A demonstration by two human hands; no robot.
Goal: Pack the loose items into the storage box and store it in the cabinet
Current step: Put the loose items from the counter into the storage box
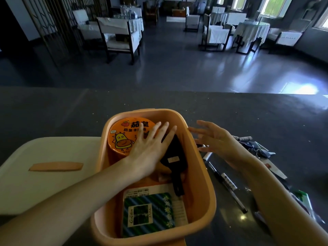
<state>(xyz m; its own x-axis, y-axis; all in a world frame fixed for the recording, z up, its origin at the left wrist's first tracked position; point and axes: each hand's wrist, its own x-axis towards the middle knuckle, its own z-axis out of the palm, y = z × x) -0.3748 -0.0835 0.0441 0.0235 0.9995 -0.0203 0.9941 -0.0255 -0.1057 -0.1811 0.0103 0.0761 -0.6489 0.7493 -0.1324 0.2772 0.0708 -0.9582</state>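
Observation:
An orange storage box stands on the dark counter in front of me. Inside it lie an orange noodle cup at the far end, a black paddle-shaped item along the right side, and a striped green-blue packet at the near end. My left hand reaches into the box with fingers straight, lying flat over the cup's lid and the black item. Just outside the box's right rim hovers my right hand, fingers spread and holding nothing. Loose pens and a bunch of keys lie to the right.
The box's white lid with an orange handle strip lies flat to the left of the box. More small packets sit at the counter's right. Beyond the counter's far edge is a dining room floor with chairs and covered tables.

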